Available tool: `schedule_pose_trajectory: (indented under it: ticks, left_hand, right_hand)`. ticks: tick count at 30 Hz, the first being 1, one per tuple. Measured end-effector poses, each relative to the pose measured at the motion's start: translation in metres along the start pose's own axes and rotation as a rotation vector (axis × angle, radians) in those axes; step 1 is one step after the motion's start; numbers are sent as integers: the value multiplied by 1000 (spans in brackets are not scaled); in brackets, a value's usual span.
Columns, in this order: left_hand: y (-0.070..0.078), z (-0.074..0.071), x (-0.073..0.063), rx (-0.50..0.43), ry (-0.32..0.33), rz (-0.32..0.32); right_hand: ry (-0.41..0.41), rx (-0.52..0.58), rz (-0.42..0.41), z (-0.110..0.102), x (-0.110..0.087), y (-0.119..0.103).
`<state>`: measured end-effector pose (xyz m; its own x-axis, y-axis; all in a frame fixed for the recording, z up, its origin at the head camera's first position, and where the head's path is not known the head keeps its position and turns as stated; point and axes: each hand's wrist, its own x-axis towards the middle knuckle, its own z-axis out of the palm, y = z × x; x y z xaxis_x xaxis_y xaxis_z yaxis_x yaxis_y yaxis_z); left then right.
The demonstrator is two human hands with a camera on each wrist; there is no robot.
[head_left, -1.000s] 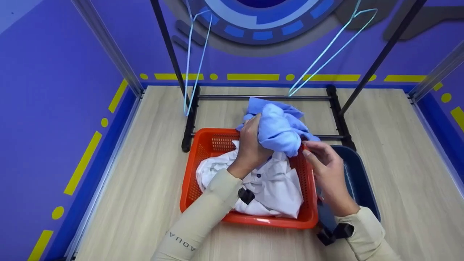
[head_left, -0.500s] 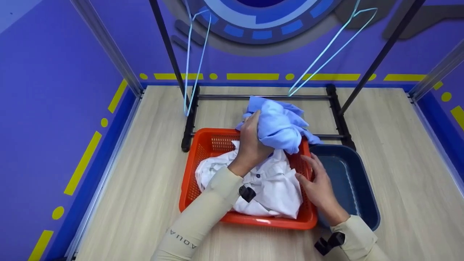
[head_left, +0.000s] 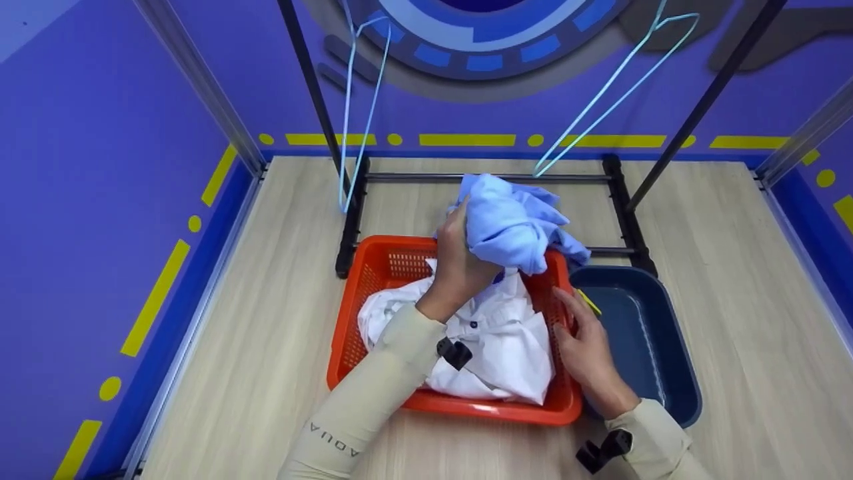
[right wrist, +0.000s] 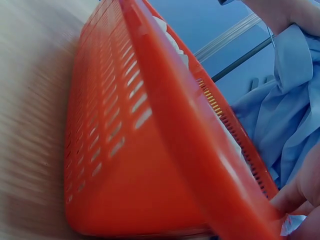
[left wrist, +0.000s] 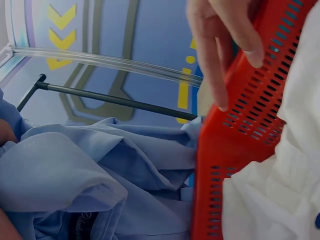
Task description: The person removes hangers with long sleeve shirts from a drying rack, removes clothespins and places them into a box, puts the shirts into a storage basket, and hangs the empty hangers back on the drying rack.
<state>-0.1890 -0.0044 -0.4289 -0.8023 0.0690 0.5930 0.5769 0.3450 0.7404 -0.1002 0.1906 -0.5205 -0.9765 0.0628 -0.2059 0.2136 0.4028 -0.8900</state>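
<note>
My left hand [head_left: 460, 267] grips a crumpled light blue garment [head_left: 513, 223], held up over the far right corner of an orange mesh basket [head_left: 343, 333]. The left wrist view shows the same blue cloth [left wrist: 75, 175] bunched beside the basket wall [left wrist: 235, 140]. A white garment [head_left: 506, 347] with dark buttons fills the basket. My right hand [head_left: 583, 333] rests on the basket's right rim, fingers fairly straight; those fingers [left wrist: 212, 55] lie over the mesh. A small yellow strip [head_left: 590, 301] shows by the fingertips. The right wrist view is filled by the basket's outer wall [right wrist: 140, 165].
A dark blue bin [head_left: 660, 333] sits against the basket's right side on the pale wood floor. Behind stands a black rack base [head_left: 493, 179] with two light blue wire hangers [head_left: 360, 113] [head_left: 613, 93] hanging above. Purple walls close in on the left, back and right.
My right hand has come down from beside the blue garment onto the basket's right rim. The left hand has lifted the blue garment slightly up and back.
</note>
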Motion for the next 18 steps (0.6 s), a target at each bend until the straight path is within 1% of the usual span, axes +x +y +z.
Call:
schedule_pose_trajectory:
  ticks: [2, 4, 9, 13, 17, 18]
  left_hand:
    - [2, -3, 2, -25, 8, -15]
    - [5, -6, 3, -32, 20, -13]
    - [9, -13, 6, -22, 58, 47]
    - [11, -17, 7, -51, 93, 96]
    - [13, -22, 9, -69, 127, 135]
    - [15, -24, 9, -57, 132, 141]
  right_hand:
    - [-2, 5, 11, -1, -1, 0]
    - [12, 11, -6, -1, 0, 1]
    - [56, -26, -78, -2, 2, 3]
    - [77, -53, -103, -4, 4, 4]
    - [58, 12, -88, -5, 5, 3]
    - [54, 28, -83, -6, 5, 3]
